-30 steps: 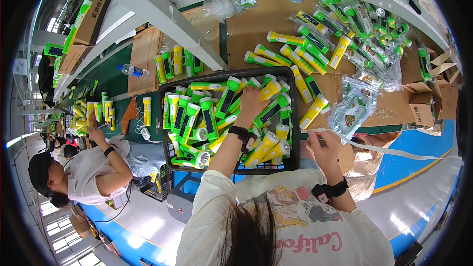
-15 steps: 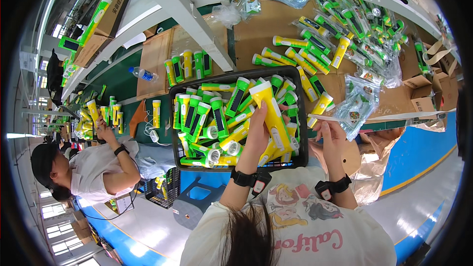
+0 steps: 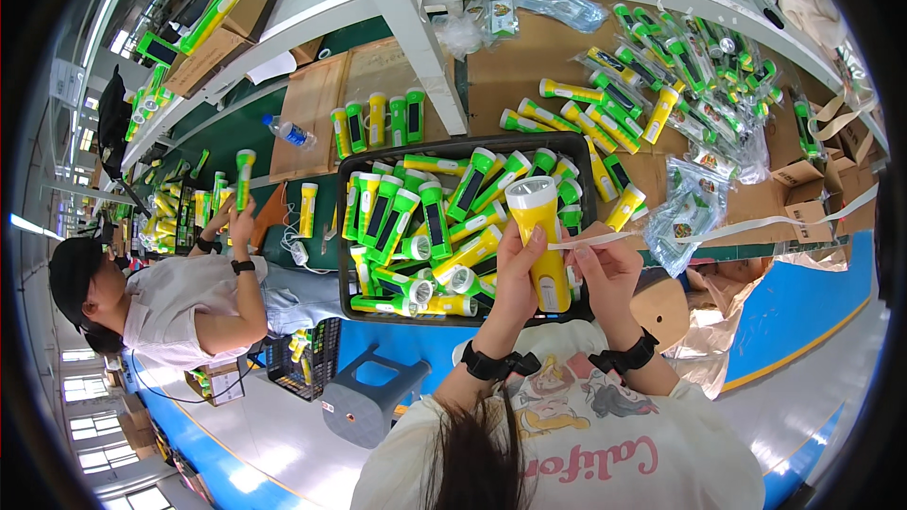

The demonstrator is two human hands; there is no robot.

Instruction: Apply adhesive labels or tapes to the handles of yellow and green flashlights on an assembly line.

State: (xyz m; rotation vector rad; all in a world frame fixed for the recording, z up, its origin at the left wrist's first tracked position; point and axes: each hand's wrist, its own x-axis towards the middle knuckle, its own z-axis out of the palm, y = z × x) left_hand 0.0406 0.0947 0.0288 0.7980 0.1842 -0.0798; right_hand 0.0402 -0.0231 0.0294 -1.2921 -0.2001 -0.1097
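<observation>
My left hand (image 3: 516,272) is closed around a yellow flashlight (image 3: 548,264), held upright with its clear lens end toward the far side. Between the fingertips of my right hand (image 3: 609,274) is the end of a long white strip (image 3: 727,229). This strip reaches the flashlight's body near my left thumb and trails off to the right. Both hands are over the near right part of a black crate (image 3: 406,319). Inside the crate lie many green and yellow flashlights (image 3: 387,227), some with dark panels on their sides.
Loose flashlights (image 3: 614,123) lie on cardboard behind the crate, with bagged flashlights (image 3: 709,66) at the far right. Clear plastic bags (image 3: 688,212) hang at the table edge. A white shelf post (image 3: 402,28) rises behind. At left, another person (image 3: 189,302) holds a flashlight (image 3: 245,175).
The flashlight has turned so its lens end shows at the far end. My right hand has come left with the strip, up to the flashlight. The other person's hands have raised a flashlight.
</observation>
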